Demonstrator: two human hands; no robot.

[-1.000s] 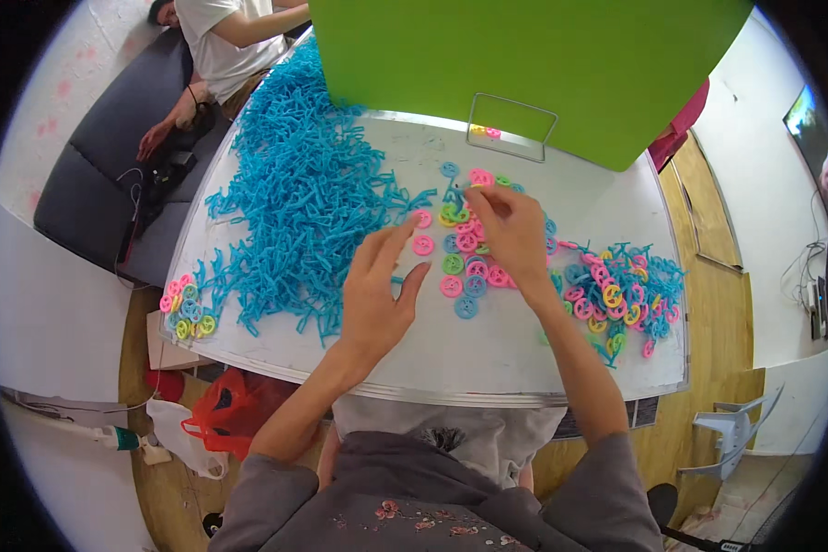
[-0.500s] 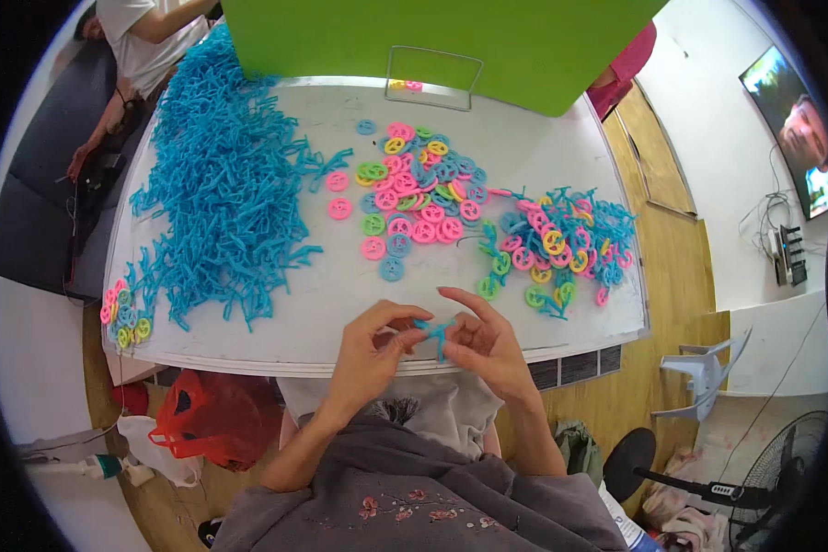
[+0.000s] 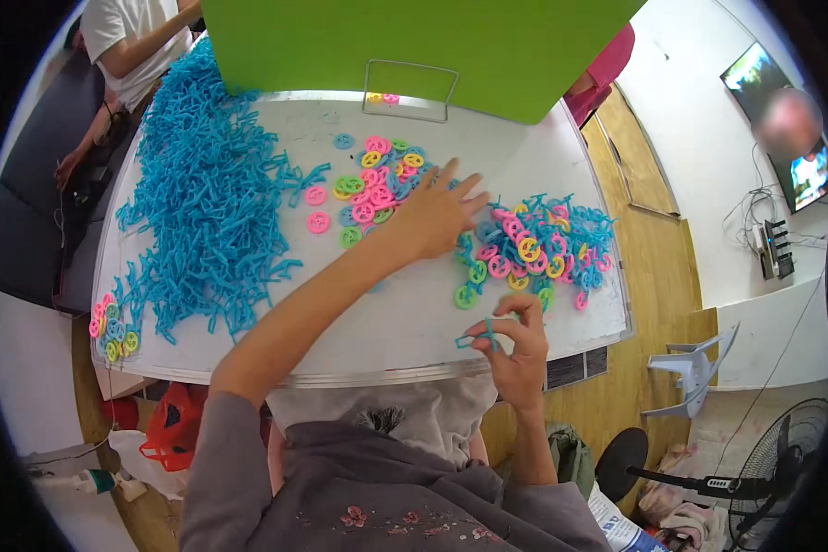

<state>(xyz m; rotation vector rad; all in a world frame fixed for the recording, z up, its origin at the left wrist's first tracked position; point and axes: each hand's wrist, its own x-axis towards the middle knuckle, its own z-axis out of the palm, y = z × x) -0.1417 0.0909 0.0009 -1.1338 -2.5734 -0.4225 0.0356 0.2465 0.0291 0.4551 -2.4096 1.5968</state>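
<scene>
My left hand (image 3: 437,213) stretches across the table over a heap of small plastic wheels (image 3: 374,195) in pink, yellow, green and blue. Its fingers are spread, and what lies beneath the palm is hidden. Near the table's front edge, my right hand (image 3: 520,354) pinches a blue forked plastic piece (image 3: 489,337) between thumb and fingers. Just beyond that hand lies a pile of blue pieces joined with coloured wheels (image 3: 552,244). A big mound of loose blue plastic pieces (image 3: 202,193) covers the left part of the table.
A green board (image 3: 423,55) with a wire frame (image 3: 409,90) stands at the far edge of the white table (image 3: 340,317). A small cluster of wheels (image 3: 113,329) lies at the left corner. People sit at the far left and far right. A fan (image 3: 782,478) stands lower right.
My left hand has left the blue piece and moved forward over the wheel heap, its fingers spreading. My right hand has shifted right, keeping the blue piece. The view has shifted slightly.
</scene>
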